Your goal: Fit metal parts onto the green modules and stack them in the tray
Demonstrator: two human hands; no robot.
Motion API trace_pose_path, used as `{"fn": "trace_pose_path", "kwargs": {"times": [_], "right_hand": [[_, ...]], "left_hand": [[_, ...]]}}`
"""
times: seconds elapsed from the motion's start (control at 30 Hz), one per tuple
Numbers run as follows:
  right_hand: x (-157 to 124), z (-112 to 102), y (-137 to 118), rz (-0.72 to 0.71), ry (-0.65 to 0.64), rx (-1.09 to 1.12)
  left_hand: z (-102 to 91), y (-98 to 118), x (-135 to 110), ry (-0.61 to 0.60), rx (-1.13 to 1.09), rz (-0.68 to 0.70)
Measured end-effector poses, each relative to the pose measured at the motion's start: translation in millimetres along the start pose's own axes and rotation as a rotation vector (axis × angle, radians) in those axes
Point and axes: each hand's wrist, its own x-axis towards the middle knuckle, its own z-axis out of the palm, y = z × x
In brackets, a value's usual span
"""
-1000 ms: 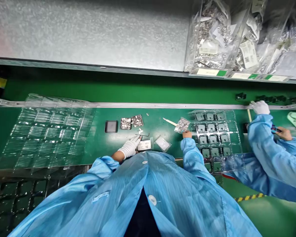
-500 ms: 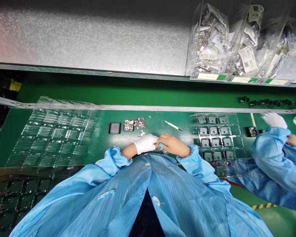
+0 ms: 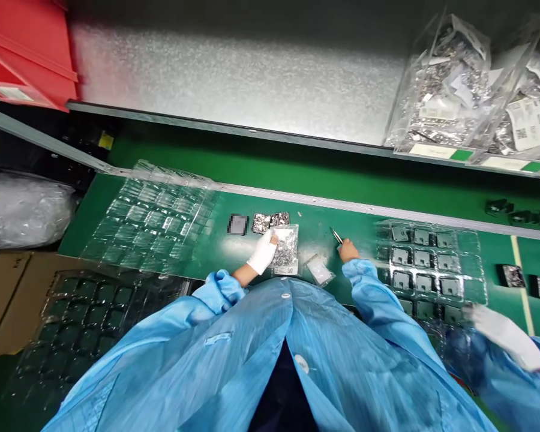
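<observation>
My left hand (image 3: 264, 251), in a white glove, is closed on the left edge of a clear plastic bag (image 3: 287, 247) packed with small shiny metal parts. The bag lies close in front of my body. My right hand (image 3: 349, 251) is closed round a slim, knife-like pointed tool (image 3: 336, 235), its tip toward the back left. Between the hands, a smaller clear bag (image 3: 319, 269) with pale contents lies near the table edge. Just behind my left hand are two small black trays (image 3: 261, 223) of metal bits, one partly covered by the bag.
A dark square device (image 3: 238, 224) lies left of the trays. Clear blister trays (image 3: 162, 210) are stacked at left; another blister tray (image 3: 422, 259) at right holds grey square parts. A co-worker's gloved hand (image 3: 506, 339) reaches over it. Bins of bagged parts (image 3: 452, 90) sit on the shelf (image 3: 234, 78).
My hands, together before, have moved apart. The left now holds the bag of metal parts; the right has taken hold of the tool that lay on the table. The view has swung left.
</observation>
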Motion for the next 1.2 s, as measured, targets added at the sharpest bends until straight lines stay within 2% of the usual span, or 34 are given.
{"fn": "trace_pose_path", "kwargs": {"times": [0.1,0.2,0.33,0.47,0.63,0.8,1.1,1.2], "right_hand": [[-11,-5,-22,-0.102,-0.038,0.095],[-25,-1,-57,-0.270,-0.084,0.224],[-39,7,-107,-0.402,-0.082,0.366],[-51,-5,-131,-0.454,0.002,0.424],[-60,-21,-137,-0.469,0.067,0.436],[-58,-19,-136,-0.470,0.090,0.459],[-47,-13,-120,-0.471,0.109,0.435],[-52,-14,-107,-0.531,0.114,0.248]], "left_hand": [[-9.5,-8,4,0.118,0.045,0.048],[-10.5,-8,2,0.133,0.086,0.117],[-4.4,7,-9,0.089,0.127,0.267],[-12.3,26,-15,0.119,0.144,0.430],[-27.7,38,-4,0.185,0.190,0.553],[-26.9,45,4,0.155,0.206,0.606],[-17.3,46,0,0.185,0.203,0.501],[-18.5,40,2,0.204,0.231,0.454]]}}
